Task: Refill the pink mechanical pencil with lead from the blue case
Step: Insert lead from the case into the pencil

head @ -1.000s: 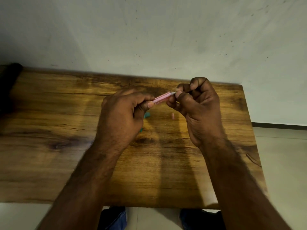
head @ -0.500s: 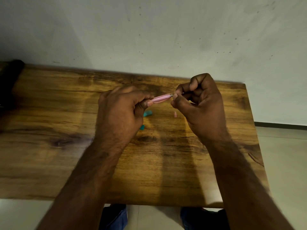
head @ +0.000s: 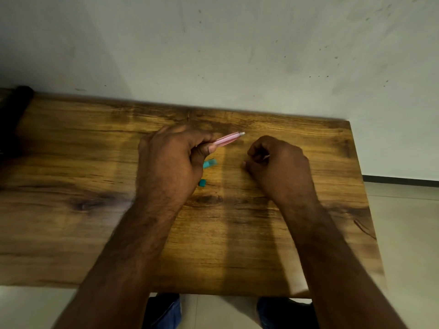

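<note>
L hand fisted round pink pencil; R hand curled on table.

No legible text, label, brand, number or sign found on the pink plastic mechanical pencil, the blue-green plastic case or the brown wooden table

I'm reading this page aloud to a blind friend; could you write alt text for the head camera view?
Seen from above, a person's left hand holds a pink mechanical pencil over a wooden table, its free end pointing right. The right hand rests curled on the table, apart from the pencil. Two small teal pieces lie between the hands.
</note>
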### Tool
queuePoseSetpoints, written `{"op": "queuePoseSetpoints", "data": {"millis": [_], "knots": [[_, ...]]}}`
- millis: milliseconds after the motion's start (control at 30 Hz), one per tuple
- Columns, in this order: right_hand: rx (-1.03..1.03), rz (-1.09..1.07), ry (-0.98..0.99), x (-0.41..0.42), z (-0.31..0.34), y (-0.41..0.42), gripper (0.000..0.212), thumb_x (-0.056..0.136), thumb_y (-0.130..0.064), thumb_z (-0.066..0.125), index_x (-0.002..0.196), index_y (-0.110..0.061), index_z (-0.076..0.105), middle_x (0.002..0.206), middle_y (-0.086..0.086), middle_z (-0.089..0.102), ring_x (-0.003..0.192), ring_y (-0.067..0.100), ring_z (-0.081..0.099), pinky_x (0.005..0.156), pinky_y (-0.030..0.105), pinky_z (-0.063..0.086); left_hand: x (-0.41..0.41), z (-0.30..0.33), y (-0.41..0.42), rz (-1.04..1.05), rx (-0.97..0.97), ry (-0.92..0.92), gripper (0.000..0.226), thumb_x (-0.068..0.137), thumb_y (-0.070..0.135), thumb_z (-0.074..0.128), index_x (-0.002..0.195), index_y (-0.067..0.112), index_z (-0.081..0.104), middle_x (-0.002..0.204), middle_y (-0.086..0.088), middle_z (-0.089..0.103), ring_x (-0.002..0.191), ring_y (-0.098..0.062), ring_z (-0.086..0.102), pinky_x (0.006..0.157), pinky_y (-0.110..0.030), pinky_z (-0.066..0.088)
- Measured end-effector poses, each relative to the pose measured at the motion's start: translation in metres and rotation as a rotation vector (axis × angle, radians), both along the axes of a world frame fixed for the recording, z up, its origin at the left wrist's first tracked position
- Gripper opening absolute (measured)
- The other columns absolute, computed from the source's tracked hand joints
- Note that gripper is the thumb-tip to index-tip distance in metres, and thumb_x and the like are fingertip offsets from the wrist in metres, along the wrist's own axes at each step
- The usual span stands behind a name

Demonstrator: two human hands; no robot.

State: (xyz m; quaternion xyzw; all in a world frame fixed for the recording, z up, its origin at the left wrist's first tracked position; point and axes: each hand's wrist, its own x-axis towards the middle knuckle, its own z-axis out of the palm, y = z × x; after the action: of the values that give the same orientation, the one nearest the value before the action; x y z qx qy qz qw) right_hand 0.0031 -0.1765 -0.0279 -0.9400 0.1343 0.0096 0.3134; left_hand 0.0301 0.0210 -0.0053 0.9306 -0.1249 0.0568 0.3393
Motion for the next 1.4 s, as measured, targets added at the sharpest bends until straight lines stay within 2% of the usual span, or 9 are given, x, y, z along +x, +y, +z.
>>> {"op": "queuePoseSetpoints", "data": {"millis": [100, 233, 300, 367, 433, 533, 633, 933, 1400], "knots": [[-0.097, 0.066, -0.009, -0.001, 0.002, 0.003, 0.012, 0.083, -0.022, 0.078, 0.093, -0.027, 0.073, 0.089, -0.008, 0.075, 0.085, 0.019, 0.07, 0.073, 0.03, 0.053, -0.001, 0.001, -0.001, -0.01, 0.006, 0.025, 0.024, 0.092, 0.031, 0.068, 0.114, 0.028, 0.079, 0.107, 0.007, 0.077, 0.103, -0.026, 0.068, 0.092, -0.054, 0.051], [-0.001, 0.001, 0.033, 0.0, 0.002, 0.0, 0.016, 0.078, -0.02, 0.078, 0.091, -0.027, 0.072, 0.076, -0.014, 0.068, 0.073, 0.009, 0.063, 0.06, 0.018, 0.041, -0.001, 0.001, 0.0, -0.008, 0.007, 0.04, 0.023, 0.093, 0.028, 0.07, 0.114, 0.028, 0.078, 0.105, 0.006, 0.076, 0.101, -0.026, 0.067, 0.092, -0.054, 0.051], [0.266, -0.125, -0.038, 0.002, 0.005, 0.0, 0.015, 0.079, -0.012, 0.076, 0.089, -0.023, 0.073, 0.074, -0.009, 0.07, 0.067, 0.008, 0.064, 0.061, 0.02, 0.049, -0.001, 0.001, 0.0, -0.004, 0.008, 0.042, 0.022, 0.093, 0.029, 0.07, 0.114, 0.029, 0.079, 0.103, 0.007, 0.076, 0.1, -0.026, 0.066, 0.092, -0.054, 0.051], [0.707, -0.243, -0.14, 0.004, 0.011, 0.0, 0.018, 0.085, 0.002, 0.072, 0.091, -0.015, 0.071, 0.079, 0.006, 0.07, 0.07, 0.016, 0.069, 0.065, 0.029, 0.057, -0.001, 0.002, 0.0, -0.008, 0.005, 0.045, 0.022, 0.093, 0.03, 0.069, 0.113, 0.029, 0.079, 0.102, 0.006, 0.076, 0.099, -0.026, 0.066, 0.091, -0.054, 0.051], [1.084, -0.293, -0.193, 0.005, 0.017, -0.001, 0.02, 0.089, 0.011, 0.069, 0.094, -0.008, 0.066, 0.083, 0.015, 0.066, 0.074, 0.02, 0.074, 0.068, 0.028, 0.061, -0.001, 0.001, 0.0, -0.01, 0.003, 0.046, 0.022, 0.093, 0.029, 0.069, 0.113, 0.028, 0.079, 0.101, 0.006, 0.076, 0.098, -0.027, 0.066, 0.091, -0.055, 0.051], [1.301, -0.294, -0.232, 0.005, 0.022, -0.001, 0.02, 0.09, 0.013, 0.065, 0.097, -0.006, 0.061, 0.089, 0.02, 0.064, 0.078, 0.022, 0.076, 0.073, 0.026, 0.062, -0.001, 0.001, -0.001, -0.008, -0.002, 0.041, 0.023, 0.092, 0.03, 0.07, 0.113, 0.028, 0.079, 0.1, 0.005, 0.076, 0.096, -0.028, 0.066, 0.089, -0.056, 0.051], [1.323, -0.29, -0.252, 0.004, 0.025, 0.0, 0.02, 0.091, 0.013, 0.065, 0.098, -0.005, 0.06, 0.089, 0.017, 0.068, 0.082, 0.024, 0.077, 0.077, 0.028, 0.062, -0.002, 0.0, -0.002, -0.009, -0.01, 0.045, 0.023, 0.093, 0.029, 0.071, 0.114, 0.027, 0.079, 0.101, 0.006, 0.076, 0.097, -0.026, 0.066, 0.09, -0.056, 0.051], [1.196, -0.258, -0.224, 0.002, 0.026, 0.004, 0.024, 0.088, 0.011, 0.07, 0.09, -0.012, 0.062, 0.102, 0.023, 0.067, 0.094, 0.03, 0.073, 0.076, 0.034, 0.062, -0.002, -0.001, -0.001, -0.003, -0.008, 0.041, 0.022, 0.093, 0.029, 0.071, 0.114, 0.028, 0.078, 0.102, 0.007, 0.076, 0.098, -0.024, 0.067, 0.09, -0.055, 0.052], [1.156, -0.212, -0.217, 0.002, 0.022, 0.005, 0.021, 0.089, 0.009, 0.07, 0.091, -0.011, 0.062, 0.098, 0.018, 0.071, 0.089, 0.025, 0.076, 0.075, 0.031, 0.062, -0.002, 0.0, -0.002, -0.022, -0.007, 0.044, 0.022, 0.092, 0.027, 0.072, 0.113, 0.028, 0.078, 0.101, 0.009, 0.075, 0.098, -0.023, 0.066, 0.091, -0.056, 0.051]]}}
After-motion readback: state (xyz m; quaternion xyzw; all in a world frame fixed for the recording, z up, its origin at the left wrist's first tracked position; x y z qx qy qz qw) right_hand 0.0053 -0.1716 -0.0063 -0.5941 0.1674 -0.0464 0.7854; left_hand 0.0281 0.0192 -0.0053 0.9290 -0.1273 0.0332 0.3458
